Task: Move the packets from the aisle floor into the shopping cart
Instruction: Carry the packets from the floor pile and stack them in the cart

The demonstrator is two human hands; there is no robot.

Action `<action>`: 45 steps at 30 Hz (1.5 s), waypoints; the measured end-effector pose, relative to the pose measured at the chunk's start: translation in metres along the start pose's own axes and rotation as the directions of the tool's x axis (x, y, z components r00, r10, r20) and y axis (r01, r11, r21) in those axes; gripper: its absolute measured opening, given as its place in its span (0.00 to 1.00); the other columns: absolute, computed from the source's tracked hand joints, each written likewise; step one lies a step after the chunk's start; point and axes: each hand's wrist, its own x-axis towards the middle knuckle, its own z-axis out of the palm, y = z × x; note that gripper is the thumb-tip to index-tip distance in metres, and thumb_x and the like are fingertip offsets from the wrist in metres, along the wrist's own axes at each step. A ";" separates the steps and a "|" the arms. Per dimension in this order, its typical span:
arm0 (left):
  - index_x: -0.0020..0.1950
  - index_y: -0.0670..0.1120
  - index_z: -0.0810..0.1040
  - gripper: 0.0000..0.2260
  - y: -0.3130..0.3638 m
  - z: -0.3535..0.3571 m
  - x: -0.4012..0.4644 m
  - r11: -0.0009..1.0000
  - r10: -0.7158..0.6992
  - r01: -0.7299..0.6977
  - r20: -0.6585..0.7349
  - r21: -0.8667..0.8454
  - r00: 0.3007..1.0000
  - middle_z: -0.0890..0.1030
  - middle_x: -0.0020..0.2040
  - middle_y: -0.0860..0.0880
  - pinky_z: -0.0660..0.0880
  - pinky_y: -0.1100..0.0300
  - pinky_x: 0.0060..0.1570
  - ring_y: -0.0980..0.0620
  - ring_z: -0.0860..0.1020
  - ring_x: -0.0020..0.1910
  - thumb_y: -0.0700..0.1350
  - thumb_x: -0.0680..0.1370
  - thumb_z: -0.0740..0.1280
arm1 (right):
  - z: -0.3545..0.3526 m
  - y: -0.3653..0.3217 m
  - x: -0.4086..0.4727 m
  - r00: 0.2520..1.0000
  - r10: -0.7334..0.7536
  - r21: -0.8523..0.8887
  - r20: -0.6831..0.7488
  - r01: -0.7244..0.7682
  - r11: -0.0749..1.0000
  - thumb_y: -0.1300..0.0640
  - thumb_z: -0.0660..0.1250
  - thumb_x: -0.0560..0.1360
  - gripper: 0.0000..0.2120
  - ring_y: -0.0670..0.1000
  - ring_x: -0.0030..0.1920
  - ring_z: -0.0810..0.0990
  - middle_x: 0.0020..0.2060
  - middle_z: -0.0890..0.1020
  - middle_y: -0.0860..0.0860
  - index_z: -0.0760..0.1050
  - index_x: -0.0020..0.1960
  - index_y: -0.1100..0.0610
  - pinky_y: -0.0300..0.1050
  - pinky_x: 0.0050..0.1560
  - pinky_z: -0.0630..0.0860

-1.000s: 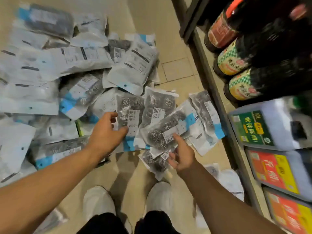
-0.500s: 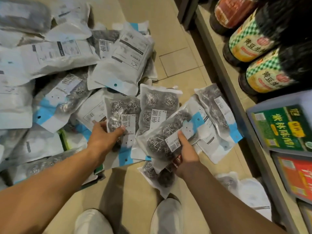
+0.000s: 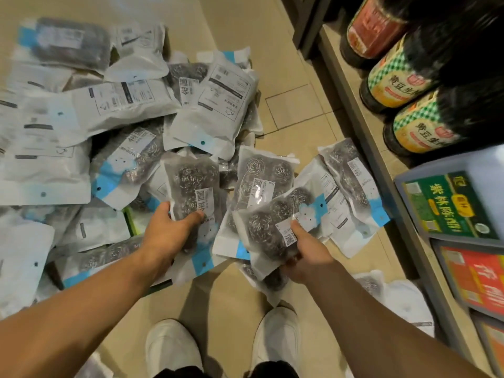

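Observation:
Several white and blue packets of steel scouring balls lie heaped on the tan aisle floor (image 3: pixel 294 110), filling the left and middle of the view. My left hand (image 3: pixel 166 236) grips one clear-fronted packet (image 3: pixel 191 184) by its lower part, thumb across the label. My right hand (image 3: pixel 305 252) holds another packet (image 3: pixel 275 225) with a blue corner, thumb pressed on top, fingers under it. A further packet (image 3: pixel 261 175) lies flat between the two. No shopping cart is in sight.
A shelf unit runs along the right side, with dark sauce bottles (image 3: pixel 403 75) on its low board and boxed goods (image 3: pixel 447 205) below. More packets (image 3: pixel 351 175) lie against the shelf edge. My white shoes (image 3: pixel 275 339) stand at the bottom, beside a white bag (image 3: pixel 406 301).
Both hands reached into the pile and closed on a packet each. The left hand went from hovering over its packet to gripping it, and the right packet is lifted slightly.

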 end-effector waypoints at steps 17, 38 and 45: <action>0.58 0.52 0.83 0.11 0.041 -0.072 -0.162 0.999 -0.021 0.017 0.160 0.028 0.987 0.89 0.48 0.52 0.82 0.46 0.57 0.49 0.87 0.49 0.47 0.76 0.77 | -0.074 0.008 -0.115 0.980 -0.193 -0.277 -0.049 0.172 0.945 0.56 0.79 0.71 0.26 0.60 0.53 0.87 0.54 0.87 0.58 0.77 0.66 0.60 0.60 0.57 0.83; 0.56 0.46 0.82 0.08 0.289 -0.204 -0.560 0.995 0.017 0.007 0.244 -0.097 0.970 0.88 0.40 0.53 0.75 0.60 0.41 0.58 0.85 0.37 0.45 0.78 0.74 | -0.164 -0.056 -0.654 0.870 -0.384 -0.419 0.310 0.487 0.766 0.61 0.78 0.73 0.22 0.53 0.52 0.88 0.51 0.89 0.51 0.79 0.66 0.54 0.56 0.59 0.83; 0.49 0.46 0.81 0.02 0.341 -0.243 -0.644 0.988 0.145 -0.127 0.229 -0.090 0.963 0.85 0.33 0.62 0.71 0.62 0.42 0.55 0.80 0.45 0.42 0.78 0.72 | -0.202 -0.059 -0.756 0.765 -0.474 -0.295 0.437 0.619 0.728 0.68 0.75 0.74 0.25 0.49 0.50 0.88 0.52 0.89 0.49 0.75 0.63 0.46 0.43 0.48 0.82</action>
